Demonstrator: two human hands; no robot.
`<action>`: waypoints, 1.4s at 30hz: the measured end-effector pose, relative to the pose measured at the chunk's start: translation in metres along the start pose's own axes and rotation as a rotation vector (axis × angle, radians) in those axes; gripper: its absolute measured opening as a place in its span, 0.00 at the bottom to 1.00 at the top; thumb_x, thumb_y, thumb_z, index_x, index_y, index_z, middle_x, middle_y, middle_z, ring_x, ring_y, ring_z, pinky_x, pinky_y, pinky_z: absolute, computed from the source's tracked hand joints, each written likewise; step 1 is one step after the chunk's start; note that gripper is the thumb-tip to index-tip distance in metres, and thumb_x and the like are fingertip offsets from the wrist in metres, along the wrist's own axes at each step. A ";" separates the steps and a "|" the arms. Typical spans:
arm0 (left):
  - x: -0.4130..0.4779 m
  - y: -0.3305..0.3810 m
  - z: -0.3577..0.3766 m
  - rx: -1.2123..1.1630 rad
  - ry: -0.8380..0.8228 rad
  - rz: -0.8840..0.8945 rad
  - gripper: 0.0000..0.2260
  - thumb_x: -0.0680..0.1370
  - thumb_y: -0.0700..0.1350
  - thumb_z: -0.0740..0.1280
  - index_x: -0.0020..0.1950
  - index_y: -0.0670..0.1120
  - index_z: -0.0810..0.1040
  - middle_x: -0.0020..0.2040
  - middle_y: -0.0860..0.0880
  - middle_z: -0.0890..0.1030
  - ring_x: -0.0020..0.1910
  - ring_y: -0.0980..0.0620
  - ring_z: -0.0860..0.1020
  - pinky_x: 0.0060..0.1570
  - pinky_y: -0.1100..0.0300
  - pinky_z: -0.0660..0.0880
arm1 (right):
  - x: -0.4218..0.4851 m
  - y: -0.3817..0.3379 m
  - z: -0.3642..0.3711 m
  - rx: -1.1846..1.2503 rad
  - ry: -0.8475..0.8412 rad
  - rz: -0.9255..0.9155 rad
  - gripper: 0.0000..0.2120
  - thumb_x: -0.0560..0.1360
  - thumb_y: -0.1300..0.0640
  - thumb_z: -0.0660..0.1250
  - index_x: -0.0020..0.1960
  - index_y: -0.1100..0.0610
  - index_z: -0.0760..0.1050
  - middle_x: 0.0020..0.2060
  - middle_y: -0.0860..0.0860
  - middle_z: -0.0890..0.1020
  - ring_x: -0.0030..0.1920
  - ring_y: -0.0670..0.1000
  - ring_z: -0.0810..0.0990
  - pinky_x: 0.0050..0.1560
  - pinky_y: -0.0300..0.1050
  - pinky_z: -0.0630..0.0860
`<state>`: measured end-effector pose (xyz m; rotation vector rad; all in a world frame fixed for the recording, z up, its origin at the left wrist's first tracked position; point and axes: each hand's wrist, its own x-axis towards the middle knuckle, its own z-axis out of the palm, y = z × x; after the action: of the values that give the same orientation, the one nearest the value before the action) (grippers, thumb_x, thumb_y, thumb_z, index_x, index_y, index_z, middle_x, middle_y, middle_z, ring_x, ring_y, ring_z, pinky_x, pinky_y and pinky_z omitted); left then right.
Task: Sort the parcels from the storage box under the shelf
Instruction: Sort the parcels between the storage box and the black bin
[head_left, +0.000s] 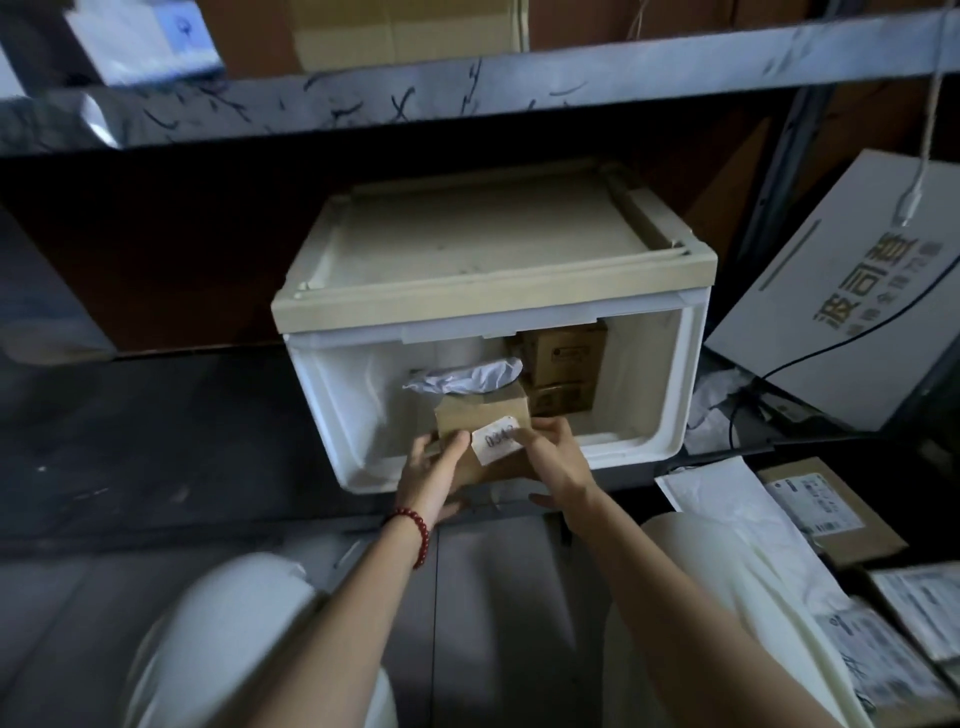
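1. Nearest to us, our knees in pale trousers (244, 623) frame the bottom of the view, with grey floor between them.
2. On the near right floor lie a white mailer (727, 499) and flat brown parcels (831, 506) with printed labels.
3. Our left hand (434, 475), with a red bead bracelet (418, 530) on the wrist, grips the left side of a small cardboard parcel (480, 413), thumb on its front face.
4. Our right hand (558, 460) clasps the same parcel from the right, fingers curled on its front beside a white label (496, 439) with handwritten digits, thumb underneath.
5. The parcel sits at the open front of the storage box (670, 364), a white plastic bin with a beige top, and partly sticks out over its lower rim.
6. Just behind the parcel, inside the bin, lies a grey plastic mailing bag (462, 376), touching the parcel's top.
7. Further back on the right of the bin stand stacked brown cartons (563, 358).
8. To the right of the bin a large white carton (852, 291) with printed characters leans tilted.
9. Farthest and above, the scuffed metal shelf (467, 88) spans the view, and the bin stands beneath it.
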<state>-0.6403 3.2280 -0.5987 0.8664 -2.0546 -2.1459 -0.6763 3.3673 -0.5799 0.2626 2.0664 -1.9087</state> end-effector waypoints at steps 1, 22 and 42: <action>-0.002 0.001 -0.005 -0.017 -0.016 0.009 0.21 0.73 0.57 0.69 0.63 0.56 0.69 0.60 0.49 0.76 0.57 0.45 0.76 0.44 0.53 0.78 | -0.002 -0.001 -0.001 0.008 -0.017 0.011 0.14 0.75 0.48 0.66 0.59 0.49 0.69 0.50 0.45 0.76 0.55 0.51 0.73 0.44 0.50 0.77; -0.039 -0.017 -0.027 0.001 -0.016 0.105 0.15 0.74 0.58 0.67 0.55 0.54 0.69 0.51 0.56 0.76 0.47 0.58 0.77 0.39 0.57 0.77 | -0.014 0.020 -0.008 -0.168 -0.113 0.104 0.19 0.75 0.39 0.63 0.63 0.44 0.68 0.52 0.49 0.76 0.51 0.52 0.76 0.54 0.56 0.76; -0.044 -0.041 -0.059 0.490 -0.128 0.202 0.55 0.62 0.43 0.80 0.75 0.60 0.45 0.67 0.56 0.66 0.67 0.51 0.68 0.66 0.48 0.69 | -0.023 0.048 -0.005 -0.092 -0.187 -0.090 0.19 0.69 0.75 0.63 0.45 0.52 0.67 0.50 0.48 0.78 0.52 0.51 0.76 0.42 0.45 0.74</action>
<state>-0.5646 3.1972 -0.6193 0.5254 -2.6582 -1.6602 -0.6386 3.3782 -0.6160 -0.0301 2.0634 -1.8060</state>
